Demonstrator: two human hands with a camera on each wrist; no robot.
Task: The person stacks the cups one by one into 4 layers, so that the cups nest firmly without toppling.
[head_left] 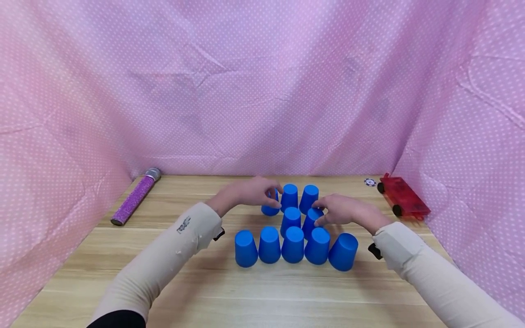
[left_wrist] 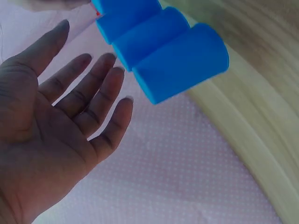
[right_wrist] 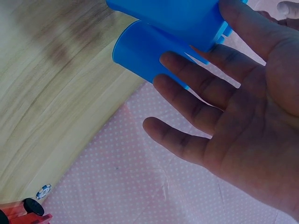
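Blue cups stand upside down in three rows on the wooden table. The front row has several, among them a middle cup (head_left: 293, 246). In the middle row are two; my right hand (head_left: 342, 212) holds the right one (head_left: 310, 224) between thumb and index finger, the other fingers extended in the right wrist view. A left cup (head_left: 291, 222) stands beside it. Three make up the back row. My left hand (head_left: 256, 192) hovers by its leftmost cup (head_left: 270, 210), partly covering it in the head view. In the left wrist view its fingers are spread and hold nothing.
A purple glittery microphone (head_left: 135, 198) lies at the table's left side. On the right are a red toy car (head_left: 404, 197) and a small poker chip (head_left: 370, 182). Pink dotted cloth (head_left: 262, 91) hangs around the back and sides of the table (head_left: 197, 291).
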